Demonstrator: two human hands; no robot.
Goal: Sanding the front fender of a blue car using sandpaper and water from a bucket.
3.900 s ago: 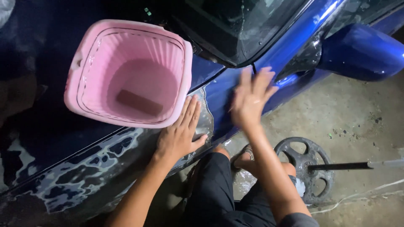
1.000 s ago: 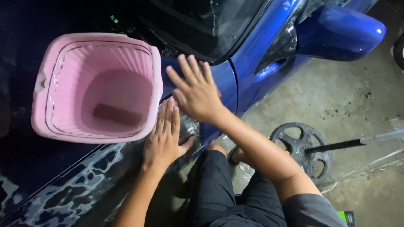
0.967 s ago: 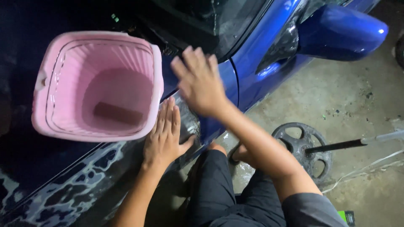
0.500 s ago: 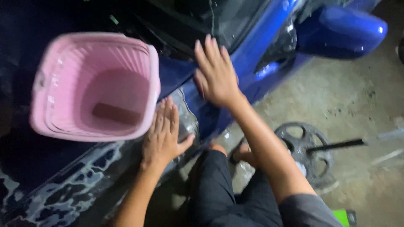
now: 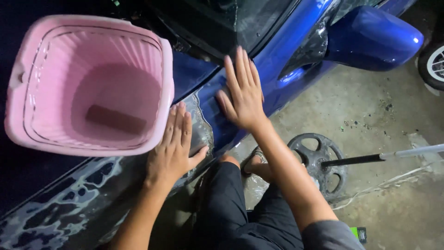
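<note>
A blue car [image 5: 305, 32] fills the upper left, its fender wet and streaked with soap foam. My left hand [image 5: 173, 146] lies flat on the soapy fender, its fingers touching the rim of a pink plastic basket [image 5: 92, 83] that sits on the hood. A dark rectangular sponge [image 5: 115, 119] lies in the bottom of the basket. My right hand [image 5: 243, 90] presses flat, fingers spread, on the blue panel just below the windshield [image 5: 222, 23]. Neither hand holds anything.
The blue side mirror [image 5: 370, 39] juts out at upper right. On the concrete floor by my feet lies a round metal wheel-like part [image 5: 319, 159], with a long pole [image 5: 393, 155] across it. Part of a tyre [image 5: 432, 65] shows at the right edge.
My right hand has slid across the blue panel, from near the basket up and right toward the windshield edge. My left hand has stayed flat on the fender.
</note>
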